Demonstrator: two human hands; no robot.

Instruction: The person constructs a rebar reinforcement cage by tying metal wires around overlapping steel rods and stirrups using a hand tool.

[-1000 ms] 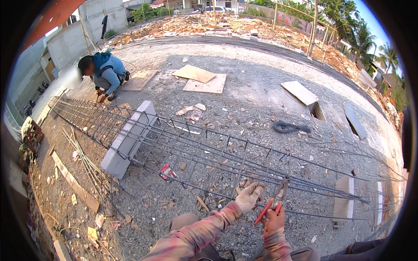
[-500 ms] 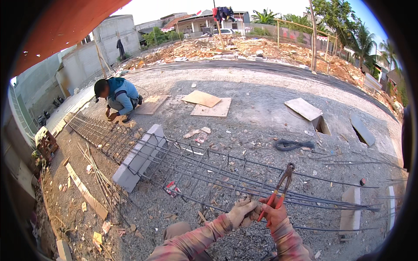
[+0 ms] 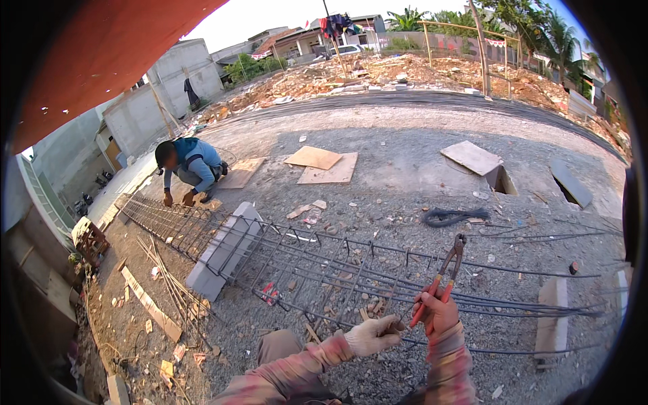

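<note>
My right hand point(image 3: 439, 314) is wrapped round the red handles of a pair of pincers point(image 3: 457, 252), their dark jaws pointing up and away. Left of it, my left hand point(image 3: 372, 336) wears a pale work glove. Its fingers are curled toward the right hand, the tips pinched; anything between them is too small to make out. Both hands are at the near side of a long rebar cage point(image 3: 486, 304), made of dark bars with square stirrups. A pale block point(image 3: 226, 253) supports the cage at mid-length, and another block point(image 3: 553, 314) stands by its right end.
A co-worker point(image 3: 192, 165) crouches at the cage's far left end, hands on it. A coil of dark wire point(image 3: 445, 217) lies beyond the cage. Plywood sheets point(image 3: 331, 170) lie farther back; a board point(image 3: 472, 162) partly covers a pit. A plank point(image 3: 152, 304) and loose rods lie left.
My hands have come apart: the left has shifted slightly left, and the right has risen a little with the pincers. The view has turned slightly. The co-worker's hands have moved apart along the cage.
</note>
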